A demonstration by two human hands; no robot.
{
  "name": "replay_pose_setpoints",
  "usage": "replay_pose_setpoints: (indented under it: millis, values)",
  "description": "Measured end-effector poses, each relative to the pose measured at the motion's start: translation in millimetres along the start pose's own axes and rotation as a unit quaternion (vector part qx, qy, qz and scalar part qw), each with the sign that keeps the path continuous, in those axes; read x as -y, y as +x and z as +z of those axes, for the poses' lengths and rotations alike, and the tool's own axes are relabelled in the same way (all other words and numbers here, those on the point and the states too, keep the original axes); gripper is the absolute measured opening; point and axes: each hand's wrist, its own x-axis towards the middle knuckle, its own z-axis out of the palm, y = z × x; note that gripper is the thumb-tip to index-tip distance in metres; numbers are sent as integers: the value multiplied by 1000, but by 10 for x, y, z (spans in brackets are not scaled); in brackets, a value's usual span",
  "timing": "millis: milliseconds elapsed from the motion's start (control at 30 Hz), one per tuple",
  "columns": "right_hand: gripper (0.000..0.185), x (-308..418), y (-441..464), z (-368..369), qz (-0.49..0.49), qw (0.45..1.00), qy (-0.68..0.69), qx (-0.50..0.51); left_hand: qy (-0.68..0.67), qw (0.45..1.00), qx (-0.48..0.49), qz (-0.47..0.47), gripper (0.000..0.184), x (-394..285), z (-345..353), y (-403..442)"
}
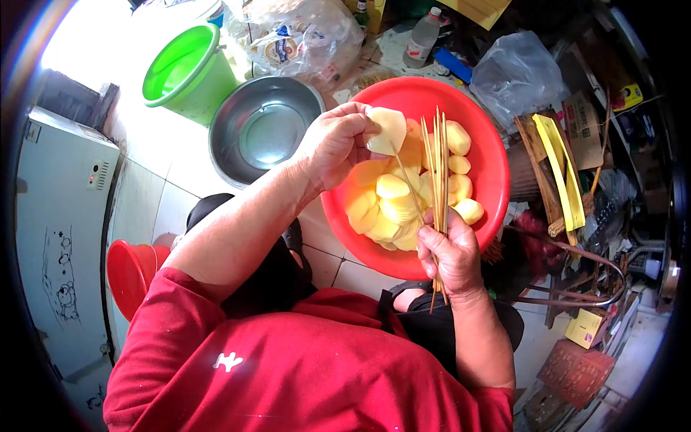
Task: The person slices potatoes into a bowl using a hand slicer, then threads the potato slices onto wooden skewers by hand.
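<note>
Between the thumb and fingers of my left hand (337, 140) is a thin potato slice (389, 132), held over the left part of a red basin (489, 158). My right hand (453, 248) grips a bunch of bamboo skewers (440, 165) that point upward. One separate skewer (407, 180) slants from that hand toward the slice; its tip meets the slice's lower edge, and I cannot tell whether it has pierced it. Below both hands, the basin holds many potato slices (385, 219) on the left and several whole peeled potatoes (458, 138) on the right.
A metal bowl (230, 137) and a green bucket (209, 90) stand at the upper left. A red bucket (129, 277) is beside the white cabinet (65, 216). Plastic bags (518, 75), a bottle (422, 39) and a bent metal frame (619, 277) crowd the back and right.
</note>
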Motion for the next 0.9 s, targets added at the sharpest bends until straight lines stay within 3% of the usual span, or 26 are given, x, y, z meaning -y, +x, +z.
replay_pose_setpoints:
  millis: [300,367,600,833,900]
  values:
    - [12,-27,16,-4,0,1000,-18,-16,28,999,1,46,14,99,-20,-13]
    - [12,-54,27,-18,-14,999,-22,-33,122,989,2,82,12,152,-2,-60]
    - [13,-62,22,24,-30,998,-44,-40,49,996,-71,0,10,123,203,-176]
    - [12,-82,2,64,-53,995,-63,-49,31,998,-49,-3,10,122,171,-137]
    - [11,-100,9,67,-56,995,-62,-51,39,996,-37,-68,12,129,143,-112]
